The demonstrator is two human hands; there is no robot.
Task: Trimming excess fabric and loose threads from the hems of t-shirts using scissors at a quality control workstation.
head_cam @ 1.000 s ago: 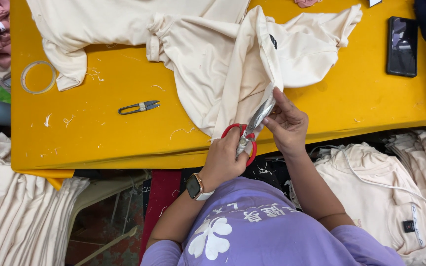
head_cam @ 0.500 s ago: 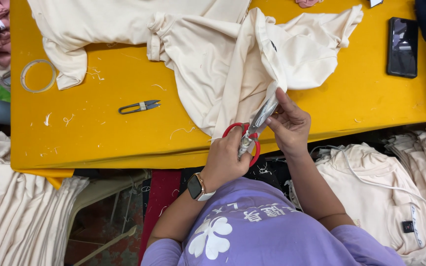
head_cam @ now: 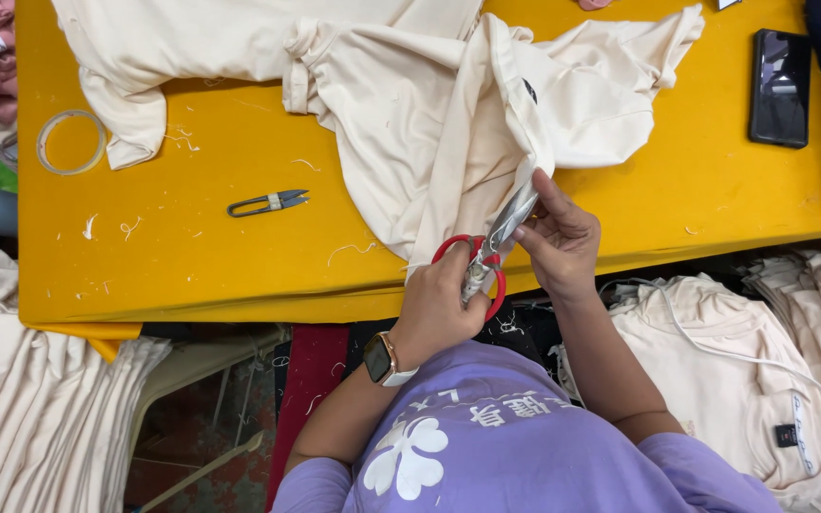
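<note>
Left hand: fingers through red scissors handles, closed round them, at table near edge. Right hand: pinches cream garment beside blades. Snips left of garment.

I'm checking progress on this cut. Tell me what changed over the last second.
Almost nothing. The left hand still holds the red-handled scissors, blades at the edge of the cream garment, and the right hand still pinches the cloth beside them. The small snips, tape ring and phone lie where they did on the yellow table.
</note>
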